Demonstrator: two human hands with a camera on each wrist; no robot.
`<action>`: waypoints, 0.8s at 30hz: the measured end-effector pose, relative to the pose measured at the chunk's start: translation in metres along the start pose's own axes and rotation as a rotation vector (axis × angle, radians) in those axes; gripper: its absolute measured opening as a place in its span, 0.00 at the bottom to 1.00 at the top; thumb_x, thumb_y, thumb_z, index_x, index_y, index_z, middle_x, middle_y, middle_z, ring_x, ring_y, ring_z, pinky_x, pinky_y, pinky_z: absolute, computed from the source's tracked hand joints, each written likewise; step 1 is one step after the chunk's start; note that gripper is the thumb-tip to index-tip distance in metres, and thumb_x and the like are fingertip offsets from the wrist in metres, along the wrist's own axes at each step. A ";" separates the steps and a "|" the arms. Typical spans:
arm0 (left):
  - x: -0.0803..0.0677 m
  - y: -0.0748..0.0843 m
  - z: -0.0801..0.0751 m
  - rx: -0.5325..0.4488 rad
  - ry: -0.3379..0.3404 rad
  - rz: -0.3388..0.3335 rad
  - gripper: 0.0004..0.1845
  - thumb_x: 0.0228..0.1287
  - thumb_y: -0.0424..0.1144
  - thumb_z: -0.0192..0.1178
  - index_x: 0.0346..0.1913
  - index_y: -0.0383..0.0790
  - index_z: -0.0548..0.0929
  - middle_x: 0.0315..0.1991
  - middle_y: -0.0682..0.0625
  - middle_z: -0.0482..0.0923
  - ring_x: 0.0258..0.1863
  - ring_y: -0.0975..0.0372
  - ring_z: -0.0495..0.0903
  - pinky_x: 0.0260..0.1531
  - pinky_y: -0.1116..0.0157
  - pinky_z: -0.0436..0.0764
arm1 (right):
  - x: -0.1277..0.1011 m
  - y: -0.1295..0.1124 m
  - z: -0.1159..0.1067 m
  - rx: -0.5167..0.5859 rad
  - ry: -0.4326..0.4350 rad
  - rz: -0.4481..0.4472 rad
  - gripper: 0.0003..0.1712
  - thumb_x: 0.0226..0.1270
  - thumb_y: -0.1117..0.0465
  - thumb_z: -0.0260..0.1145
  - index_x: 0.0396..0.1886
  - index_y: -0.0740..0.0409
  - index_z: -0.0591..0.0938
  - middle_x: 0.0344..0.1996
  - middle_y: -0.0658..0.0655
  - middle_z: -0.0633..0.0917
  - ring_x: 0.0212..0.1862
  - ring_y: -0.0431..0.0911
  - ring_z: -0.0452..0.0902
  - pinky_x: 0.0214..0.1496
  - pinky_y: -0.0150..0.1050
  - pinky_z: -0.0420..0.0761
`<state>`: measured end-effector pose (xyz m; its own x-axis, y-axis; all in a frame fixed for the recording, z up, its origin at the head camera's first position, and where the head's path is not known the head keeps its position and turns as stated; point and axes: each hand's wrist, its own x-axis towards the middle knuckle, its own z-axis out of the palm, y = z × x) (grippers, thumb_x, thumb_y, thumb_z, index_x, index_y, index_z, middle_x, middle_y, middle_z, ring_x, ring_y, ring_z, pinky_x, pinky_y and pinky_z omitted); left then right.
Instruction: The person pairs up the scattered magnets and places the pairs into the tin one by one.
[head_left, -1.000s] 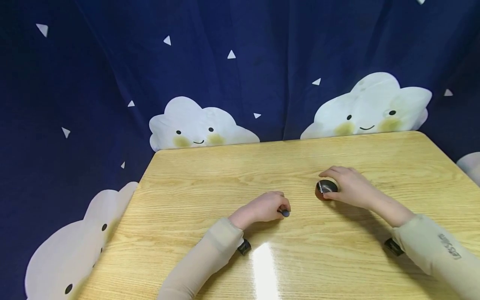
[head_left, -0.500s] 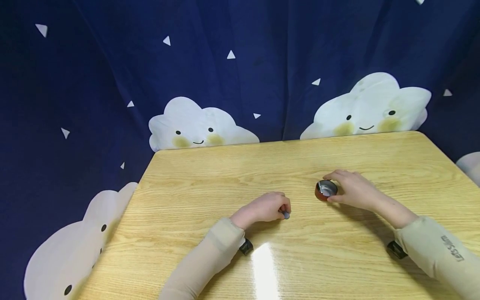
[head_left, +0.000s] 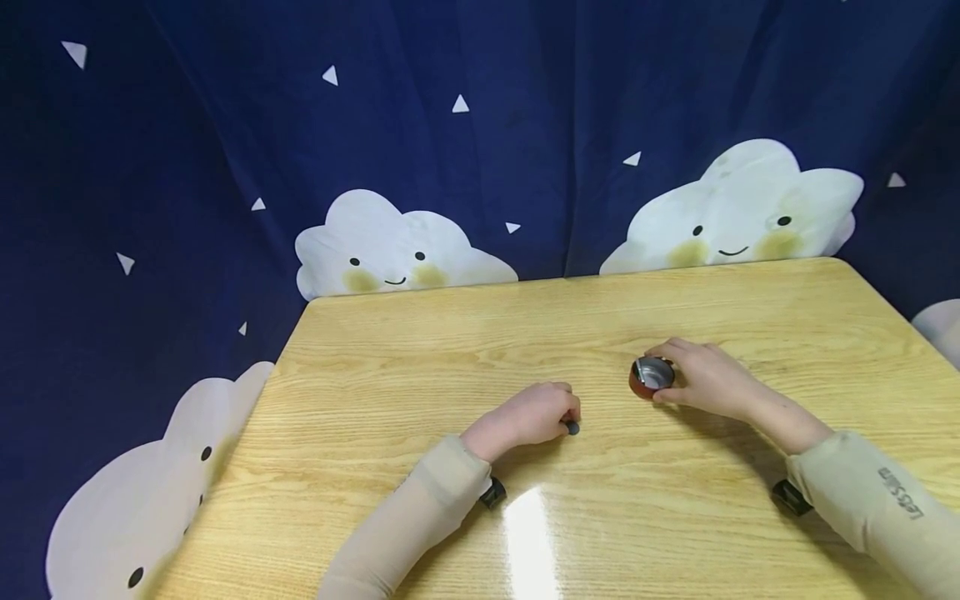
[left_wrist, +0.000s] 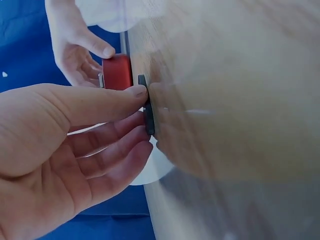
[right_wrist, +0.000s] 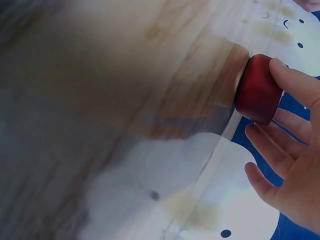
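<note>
A small round red container (head_left: 641,385) with a shiny metal inside and a thin bar across its rim stands on the table, right of middle. My right hand (head_left: 705,379) holds it from the right, thumb on the near side and fingers on the far side; the right wrist view shows the thumb on the red wall (right_wrist: 260,90). To the left, my left hand (head_left: 528,414) is low over the table. Between its thumb and fingers it pinches a thin dark flat piece (left_wrist: 149,117), seen edge-on in the left wrist view. Most of that piece (head_left: 573,428) is hidden in the head view.
The wooden table (head_left: 420,350) carries a bright light reflection near its front. Behind and to the left hangs a dark blue curtain (head_left: 450,167) with clouds and white triangles. A black wrist camera (head_left: 492,493) sits under the left sleeve, another (head_left: 791,497) under the right.
My right hand has drawn slightly back to the right, its thumb leaving the container's rim for the side, and the metal inside shows brighter. My left hand has barely moved; the dark piece has tilted slightly.
</note>
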<state>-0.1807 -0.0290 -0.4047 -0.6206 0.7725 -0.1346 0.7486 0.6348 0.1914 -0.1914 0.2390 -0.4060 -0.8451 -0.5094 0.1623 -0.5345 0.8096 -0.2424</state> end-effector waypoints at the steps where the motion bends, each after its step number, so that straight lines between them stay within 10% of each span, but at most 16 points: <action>1: 0.000 0.000 0.000 -0.005 -0.001 0.002 0.06 0.56 0.36 0.63 0.37 0.46 0.82 0.32 0.57 0.74 0.31 0.69 0.72 0.35 0.77 0.71 | 0.000 0.000 0.000 0.002 0.000 0.001 0.33 0.42 0.52 0.75 0.49 0.62 0.77 0.42 0.58 0.80 0.41 0.52 0.78 0.42 0.51 0.76; 24: 0.001 -0.012 0.004 -0.308 -0.015 -0.048 0.07 0.52 0.35 0.66 0.31 0.44 0.76 0.25 0.58 0.74 0.27 0.71 0.71 0.30 0.78 0.69 | -0.001 0.003 0.002 0.039 0.000 0.011 0.34 0.43 0.53 0.75 0.50 0.62 0.76 0.42 0.59 0.79 0.41 0.53 0.78 0.42 0.50 0.76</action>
<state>-0.1894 -0.0359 -0.4106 -0.6481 0.7435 -0.1648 0.6114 0.6370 0.4695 -0.1925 0.2413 -0.4090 -0.8510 -0.5004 0.1591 -0.5250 0.8034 -0.2811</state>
